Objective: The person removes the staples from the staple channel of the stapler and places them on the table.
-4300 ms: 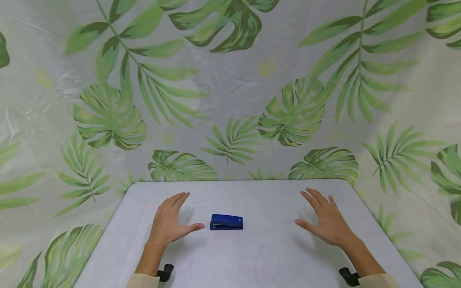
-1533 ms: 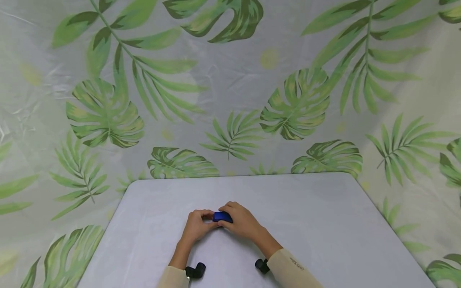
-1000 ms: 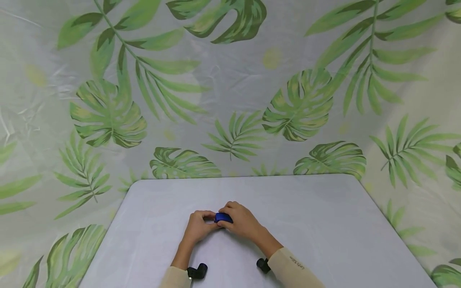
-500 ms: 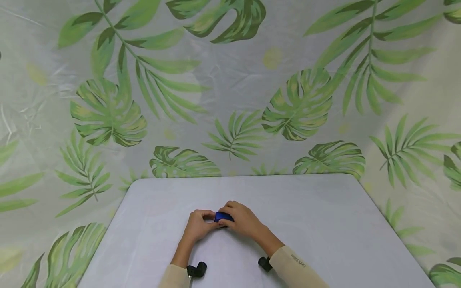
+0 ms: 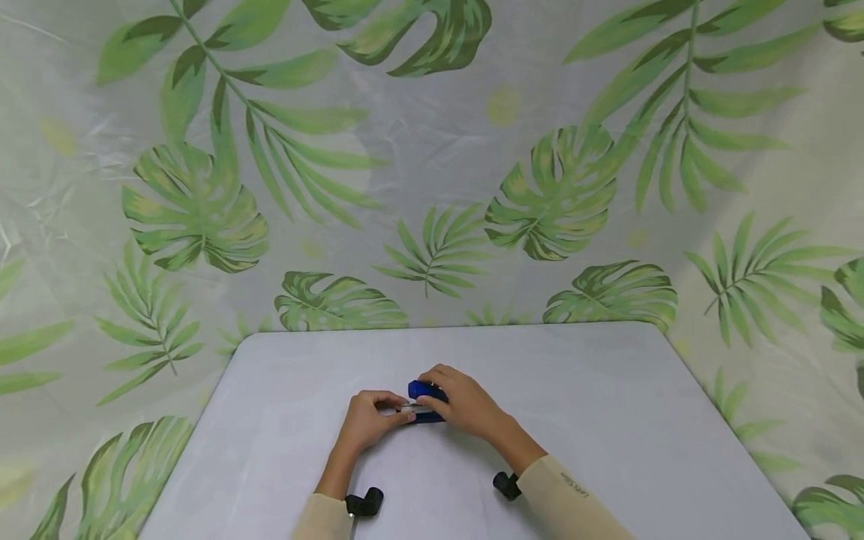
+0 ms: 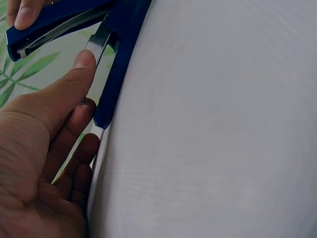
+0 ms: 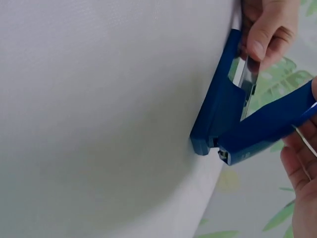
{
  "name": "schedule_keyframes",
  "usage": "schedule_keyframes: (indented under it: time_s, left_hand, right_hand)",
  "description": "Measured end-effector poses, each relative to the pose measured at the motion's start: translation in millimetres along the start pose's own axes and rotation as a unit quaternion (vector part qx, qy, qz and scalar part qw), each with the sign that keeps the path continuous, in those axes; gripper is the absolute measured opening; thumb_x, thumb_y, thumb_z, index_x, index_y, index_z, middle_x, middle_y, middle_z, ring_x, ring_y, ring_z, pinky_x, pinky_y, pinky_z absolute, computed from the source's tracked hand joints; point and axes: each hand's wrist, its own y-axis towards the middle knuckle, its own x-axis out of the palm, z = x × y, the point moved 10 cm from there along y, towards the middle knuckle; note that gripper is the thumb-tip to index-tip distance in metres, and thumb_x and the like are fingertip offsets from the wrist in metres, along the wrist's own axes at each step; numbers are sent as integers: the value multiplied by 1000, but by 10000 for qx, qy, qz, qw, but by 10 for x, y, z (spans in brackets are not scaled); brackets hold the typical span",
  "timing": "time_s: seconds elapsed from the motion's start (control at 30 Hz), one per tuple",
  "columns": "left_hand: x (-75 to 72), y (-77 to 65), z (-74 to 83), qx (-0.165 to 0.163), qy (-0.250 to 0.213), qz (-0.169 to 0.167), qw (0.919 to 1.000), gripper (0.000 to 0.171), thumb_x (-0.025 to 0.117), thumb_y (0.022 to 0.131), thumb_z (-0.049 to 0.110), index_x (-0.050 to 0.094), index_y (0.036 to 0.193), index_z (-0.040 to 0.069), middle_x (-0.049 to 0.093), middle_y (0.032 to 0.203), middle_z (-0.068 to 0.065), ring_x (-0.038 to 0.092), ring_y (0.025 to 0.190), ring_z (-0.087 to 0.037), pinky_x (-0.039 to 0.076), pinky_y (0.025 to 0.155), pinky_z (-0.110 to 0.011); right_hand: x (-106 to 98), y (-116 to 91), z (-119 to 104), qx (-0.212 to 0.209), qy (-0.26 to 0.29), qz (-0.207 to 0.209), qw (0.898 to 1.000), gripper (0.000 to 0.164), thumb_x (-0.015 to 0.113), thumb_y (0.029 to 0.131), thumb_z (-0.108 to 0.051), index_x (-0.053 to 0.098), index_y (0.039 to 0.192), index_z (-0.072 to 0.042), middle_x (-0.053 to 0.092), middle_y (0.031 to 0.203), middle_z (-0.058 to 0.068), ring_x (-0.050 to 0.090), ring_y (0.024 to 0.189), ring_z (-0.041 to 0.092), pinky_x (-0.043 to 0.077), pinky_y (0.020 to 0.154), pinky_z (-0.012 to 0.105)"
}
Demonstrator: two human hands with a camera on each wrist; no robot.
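Observation:
A blue stapler [image 5: 432,418] stands on the table with its top arm [image 7: 270,123] lifted away from the base [image 7: 218,111]. Between them shows the metal staple magazine [image 6: 97,42], apart from the raised arm. My left hand [image 5: 367,421] pinches the front part of that magazine between thumb and fingers, as the left wrist view shows. My right hand [image 5: 467,403] grips the raised top arm from the right; its palm covers the hinge end in the head view. A spring strip [image 6: 69,29] runs along the underside of the top arm.
The stapler rests on a white-covered table [image 5: 607,420]. Behind the table's far edge hangs a leaf-patterned curtain [image 5: 439,150]. Each wrist wears a small black camera [image 5: 365,502], below the hands in the head view.
The stapler went from lying alone to being held by both hands. Since half a second ago the right hand has raised its top arm, opening it and baring the magazine; the left hand hardly moved.

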Motion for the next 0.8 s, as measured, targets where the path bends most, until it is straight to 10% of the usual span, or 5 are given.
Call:
schedule_keyframes:
  time_s: [0.8]
  left_hand:
    - [11,4,-26,-73,55,101,9999,24,93,74,42,83,89,26,74,81,13,67,85,-8,53,83,-32]
  right_hand:
    - [-325,-215,131,11,522,286,9982,40,63,104,-33,59,138,-14,67,127,0,65,116,18,54,99,42]
